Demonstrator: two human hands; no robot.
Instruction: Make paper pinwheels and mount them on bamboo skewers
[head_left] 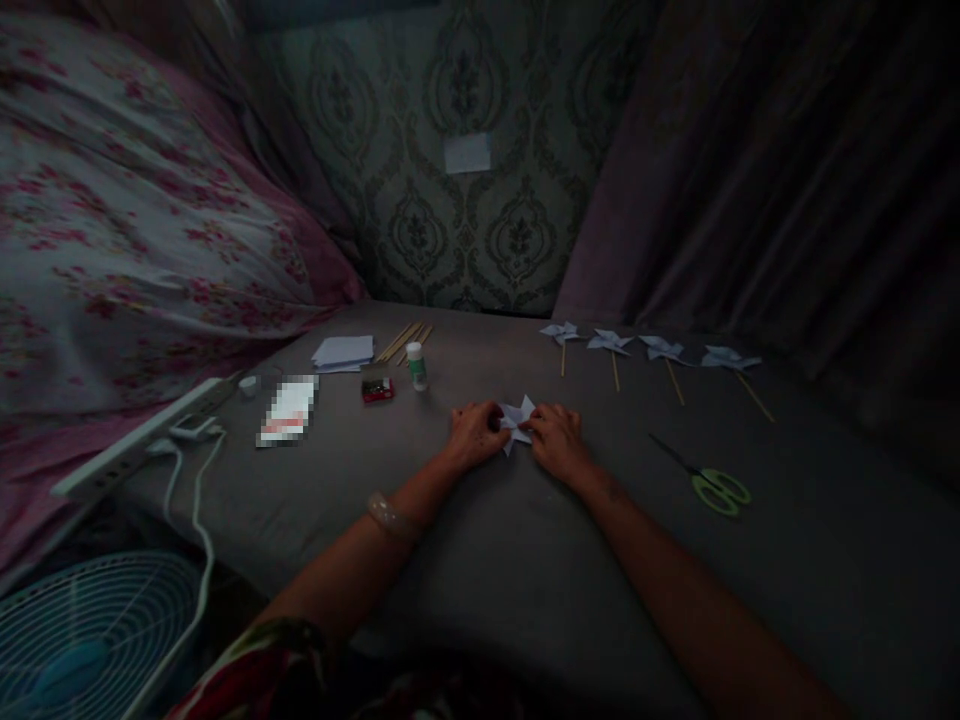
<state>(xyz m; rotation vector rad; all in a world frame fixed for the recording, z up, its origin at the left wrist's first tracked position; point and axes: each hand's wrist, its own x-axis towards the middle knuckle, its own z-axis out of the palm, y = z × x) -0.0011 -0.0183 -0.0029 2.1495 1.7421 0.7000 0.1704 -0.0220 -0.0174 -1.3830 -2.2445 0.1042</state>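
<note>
A folded white paper pinwheel [517, 420] lies low over the middle of the grey surface, its points sticking out between my two hands. My left hand [476, 435] has its fingers closed on the left side of the paper. On the right side, my right hand [556, 440] pinches the paper near its centre. No stick shows on this pinwheel, and my fingers cover part of it. To the right lie scissors [716, 488] with green handles, apart from my hand.
Several finished pinwheels [609, 343] on sticks lie at the back right. At the back left are stacked paper [343, 352], wooden sticks [403, 343], a glue stick [417, 368] and a small red box [377, 389]. A power strip [135, 440] and fan [90, 640] are at the left.
</note>
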